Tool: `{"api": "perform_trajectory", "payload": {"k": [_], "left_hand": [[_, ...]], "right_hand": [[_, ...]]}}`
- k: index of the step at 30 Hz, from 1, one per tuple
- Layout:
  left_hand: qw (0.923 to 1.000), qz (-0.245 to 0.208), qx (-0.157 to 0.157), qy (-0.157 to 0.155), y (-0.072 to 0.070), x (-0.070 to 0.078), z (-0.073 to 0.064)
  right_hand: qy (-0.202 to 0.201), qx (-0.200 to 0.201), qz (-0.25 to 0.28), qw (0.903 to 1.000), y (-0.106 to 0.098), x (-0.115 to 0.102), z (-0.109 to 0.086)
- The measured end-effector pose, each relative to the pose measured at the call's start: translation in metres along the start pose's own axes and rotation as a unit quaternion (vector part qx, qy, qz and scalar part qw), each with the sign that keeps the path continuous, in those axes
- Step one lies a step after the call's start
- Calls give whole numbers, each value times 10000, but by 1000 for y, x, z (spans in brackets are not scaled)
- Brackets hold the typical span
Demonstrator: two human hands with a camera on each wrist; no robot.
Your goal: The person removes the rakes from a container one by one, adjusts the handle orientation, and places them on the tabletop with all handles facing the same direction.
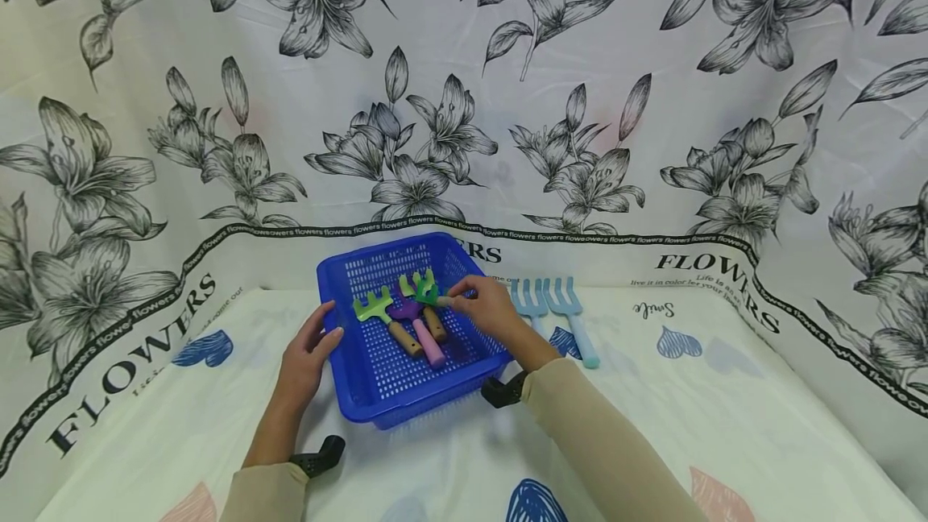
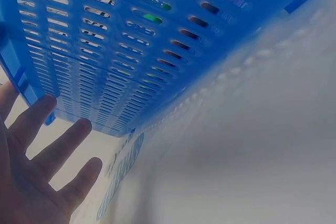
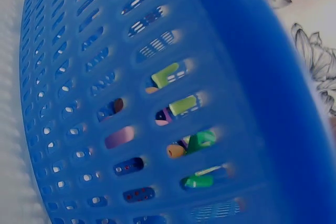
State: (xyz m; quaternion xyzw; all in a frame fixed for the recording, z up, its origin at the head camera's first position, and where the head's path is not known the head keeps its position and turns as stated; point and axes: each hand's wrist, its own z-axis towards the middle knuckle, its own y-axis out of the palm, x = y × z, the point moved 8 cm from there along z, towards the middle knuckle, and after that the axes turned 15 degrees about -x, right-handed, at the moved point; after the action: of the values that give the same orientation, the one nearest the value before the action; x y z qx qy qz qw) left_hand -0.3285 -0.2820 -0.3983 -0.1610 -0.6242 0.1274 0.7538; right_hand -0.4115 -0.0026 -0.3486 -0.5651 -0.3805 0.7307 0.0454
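Observation:
A blue plastic basket point(image 1: 428, 389) with slotted sides stands on the cloth in the head view. Inside lie small toy garden forks: a lime-green one point(image 1: 374, 306) with a tan handle, another lime-green one point(image 1: 432, 321), and a purple one point(image 1: 408, 310) with a pink handle. My right hand point(image 1: 482, 308) pinches the pale handle of a green toy garden tool point(image 1: 426, 296) over them. At the left rim, my left hand point(image 1: 308, 353) rests with its thumb on the edge; in the left wrist view its fingers point(image 2: 63, 145) are spread, fairly straight.
Two light-blue toy forks point(image 1: 569, 316) lie on the cloth right of the basket, one partly hidden by my right arm. A flower-printed curtain point(image 1: 406, 103) hangs behind. Black camera mounts point(image 1: 319, 457) sit on both wrists.

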Motion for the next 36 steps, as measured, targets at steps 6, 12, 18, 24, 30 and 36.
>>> {"api": "perform_trajectory", "payload": {"k": [6,12,18,24,30,36], "left_hand": [[10000,-61,-35,3,2,22,-11],[9999,-63,-7,-122,0,-7,0],[9998,22,-47,-208,0,-23,8],[9999,8,3,-116,-1,-23,7],[9999,95,55,-65,0,-17,6],[9999,47,12,-131,-2,-19,9]], "right_hand": [[-243,425,268,9984,-7,-3,-3],[-307,873,326,9952,-13,-3,-7],[-510,1640,508,9838,-24,-5,-19],[-769,1927,814,9749,-30,-8,-27],[-925,2184,1367,9618,-37,-4,-33],[-1090,2331,1904,9474,-44,-2,-39]]}}
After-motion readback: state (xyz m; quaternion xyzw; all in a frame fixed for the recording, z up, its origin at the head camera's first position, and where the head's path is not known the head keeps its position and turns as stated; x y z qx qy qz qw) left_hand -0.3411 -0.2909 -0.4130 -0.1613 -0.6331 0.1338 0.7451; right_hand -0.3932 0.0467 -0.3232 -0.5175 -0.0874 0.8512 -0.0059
